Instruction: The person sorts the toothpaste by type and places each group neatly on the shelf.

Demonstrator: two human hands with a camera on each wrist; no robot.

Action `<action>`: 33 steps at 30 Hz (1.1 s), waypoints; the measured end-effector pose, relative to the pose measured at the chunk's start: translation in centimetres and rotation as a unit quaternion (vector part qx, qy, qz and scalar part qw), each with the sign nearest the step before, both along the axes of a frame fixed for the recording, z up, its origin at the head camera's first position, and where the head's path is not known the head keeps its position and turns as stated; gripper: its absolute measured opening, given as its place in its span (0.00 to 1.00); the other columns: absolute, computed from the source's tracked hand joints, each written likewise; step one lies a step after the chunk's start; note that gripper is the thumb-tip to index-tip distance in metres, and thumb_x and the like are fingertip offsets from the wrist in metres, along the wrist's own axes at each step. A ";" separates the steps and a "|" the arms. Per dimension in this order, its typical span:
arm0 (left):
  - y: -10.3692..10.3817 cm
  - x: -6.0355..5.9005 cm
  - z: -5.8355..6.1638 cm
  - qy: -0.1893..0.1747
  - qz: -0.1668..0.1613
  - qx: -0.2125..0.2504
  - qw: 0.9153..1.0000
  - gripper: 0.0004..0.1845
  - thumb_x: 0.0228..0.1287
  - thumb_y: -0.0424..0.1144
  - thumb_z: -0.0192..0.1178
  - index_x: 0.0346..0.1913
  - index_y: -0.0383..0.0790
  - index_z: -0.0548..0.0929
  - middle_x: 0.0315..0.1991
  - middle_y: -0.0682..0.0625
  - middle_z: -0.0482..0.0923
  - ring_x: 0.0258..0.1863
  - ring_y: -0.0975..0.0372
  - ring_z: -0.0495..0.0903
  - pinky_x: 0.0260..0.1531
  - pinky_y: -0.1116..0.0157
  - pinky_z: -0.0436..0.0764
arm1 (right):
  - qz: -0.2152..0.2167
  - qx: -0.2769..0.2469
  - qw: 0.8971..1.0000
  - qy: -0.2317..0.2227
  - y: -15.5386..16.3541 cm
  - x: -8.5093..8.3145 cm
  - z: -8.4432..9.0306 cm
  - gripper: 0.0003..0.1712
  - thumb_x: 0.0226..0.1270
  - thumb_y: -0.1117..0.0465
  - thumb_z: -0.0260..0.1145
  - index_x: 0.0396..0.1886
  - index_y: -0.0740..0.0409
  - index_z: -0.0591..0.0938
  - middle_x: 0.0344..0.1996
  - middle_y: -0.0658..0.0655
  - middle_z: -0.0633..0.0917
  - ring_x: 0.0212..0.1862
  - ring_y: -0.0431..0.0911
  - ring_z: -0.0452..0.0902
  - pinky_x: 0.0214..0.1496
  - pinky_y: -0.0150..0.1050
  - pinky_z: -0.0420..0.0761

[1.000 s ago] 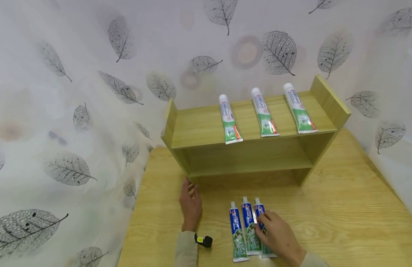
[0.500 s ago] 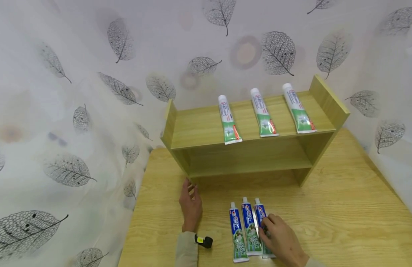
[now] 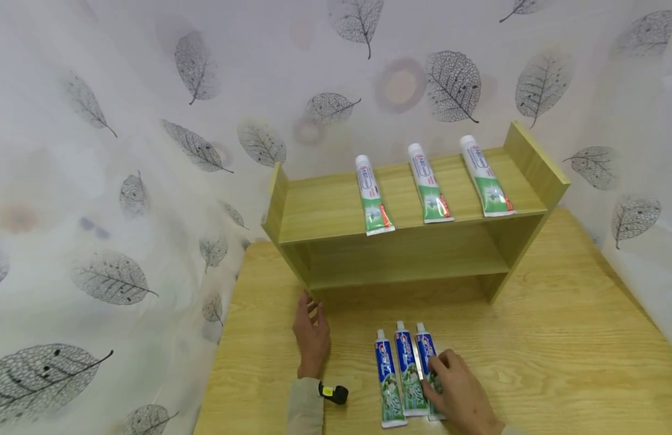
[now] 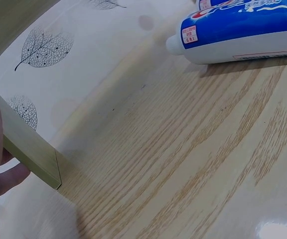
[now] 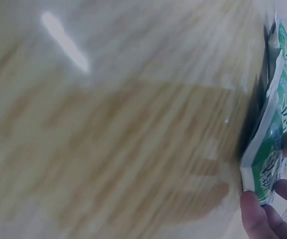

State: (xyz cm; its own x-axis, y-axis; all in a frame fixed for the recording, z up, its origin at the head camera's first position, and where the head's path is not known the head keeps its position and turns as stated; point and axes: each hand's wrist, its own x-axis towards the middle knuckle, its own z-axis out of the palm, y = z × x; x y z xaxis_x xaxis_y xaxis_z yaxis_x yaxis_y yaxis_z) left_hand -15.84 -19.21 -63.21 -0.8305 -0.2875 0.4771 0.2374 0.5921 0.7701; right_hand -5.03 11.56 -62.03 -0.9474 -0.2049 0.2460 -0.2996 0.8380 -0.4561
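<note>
Three blue-and-green toothpaste tubes lie side by side on the table, caps toward the shelf: the left tube (image 3: 389, 383), the middle tube (image 3: 409, 368) and the right tube (image 3: 425, 345). My right hand (image 3: 462, 393) holds the right tube, covering part of its lower half. In the right wrist view its fingers (image 5: 255, 216) and thumb lie along both sides of the green tube end (image 5: 270, 159). My left hand (image 3: 312, 338) grips the foot of the wooden shelf's left side panel (image 4: 31, 149), with a finger (image 4: 13, 179) behind the panel edge.
On the top board of the wooden shelf (image 3: 322, 208) lie three white-and-green toothpaste tubes: one left (image 3: 373, 193), one centre (image 3: 429, 181), one right (image 3: 485, 175). A lower board (image 3: 401, 266) runs beneath. Leaf-patterned wall covering (image 3: 151, 121) encloses the wooden table (image 3: 575, 350).
My right hand has shifted slightly right and down along the right tube, showing more of its blue part. The left hand stays at the shelf's foot.
</note>
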 end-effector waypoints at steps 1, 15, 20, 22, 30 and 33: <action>0.0 0.0 0.0 0.001 0.000 -0.003 1.000 0.23 0.81 0.27 0.60 0.74 0.37 0.76 0.56 0.35 0.87 0.52 0.41 0.91 0.44 0.47 0.94 | -0.004 0.002 1.000 -0.009 0.0 0.0 0.0 0.19 0.51 0.58 0.89 0.35 0.49 0.84 0.36 0.48 0.77 0.38 0.39 0.72 0.33 0.32 0.79; 0.0 0.1 0.0 0.000 0.000 0.010 1.000 0.23 0.82 0.29 0.59 0.75 0.39 0.76 0.57 0.35 0.86 0.53 0.43 0.90 0.45 0.47 0.94 | -0.024 0.007 0.991 -0.130 0.1 1.5 0.7 0.23 0.57 0.55 0.86 0.50 0.47 0.86 0.34 0.49 0.79 0.31 0.37 0.69 0.28 0.29 0.71; 0.1 0.1 0.0 -0.001 0.004 0.005 1.000 0.23 0.81 0.28 0.60 0.75 0.38 0.76 0.57 0.35 0.87 0.52 0.42 0.91 0.44 0.46 0.94 | -0.028 0.017 0.991 -0.129 0.1 1.7 0.7 0.21 0.59 0.55 0.85 0.50 0.47 0.85 0.30 0.48 0.77 0.28 0.37 0.65 0.26 0.31 0.68; 0.1 0.2 0.0 -0.002 0.006 0.004 1.000 0.23 0.81 0.28 0.60 0.74 0.38 0.76 0.57 0.36 0.87 0.51 0.42 0.91 0.44 0.46 0.94 | -0.029 0.012 0.992 -0.124 0.1 1.8 0.6 0.21 0.59 0.56 0.84 0.49 0.47 0.85 0.30 0.47 0.77 0.28 0.36 0.65 0.26 0.30 0.68; 0.1 0.1 0.1 -0.001 0.010 -0.005 1.000 0.23 0.81 0.29 0.61 0.74 0.38 0.76 0.57 0.36 0.87 0.51 0.43 0.91 0.43 0.45 0.94 | -0.037 -0.006 0.993 -0.111 0.0 1.6 0.2 0.20 0.57 0.59 0.83 0.46 0.47 0.83 0.31 0.45 0.81 0.29 0.35 0.67 0.28 0.31 0.71; 0.0 0.0 0.0 0.001 0.009 -0.007 1.000 0.23 0.81 0.29 0.61 0.74 0.38 0.76 0.57 0.36 0.87 0.51 0.43 0.91 0.43 0.45 0.94 | -0.038 -0.012 0.995 -0.088 0.0 1.6 0.1 0.20 0.55 0.61 0.83 0.44 0.47 0.83 0.30 0.44 0.81 0.28 0.33 0.66 0.27 0.30 0.71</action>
State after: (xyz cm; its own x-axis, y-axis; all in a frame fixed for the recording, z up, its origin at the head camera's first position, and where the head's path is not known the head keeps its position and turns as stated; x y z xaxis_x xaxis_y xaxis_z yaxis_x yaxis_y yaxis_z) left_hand -15.83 -19.17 -63.20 -0.8244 -0.2963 0.4822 0.2273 0.6069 0.7616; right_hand -3.41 11.56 -61.95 -0.9887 -0.1272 0.0795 -0.1500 0.8436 -0.5156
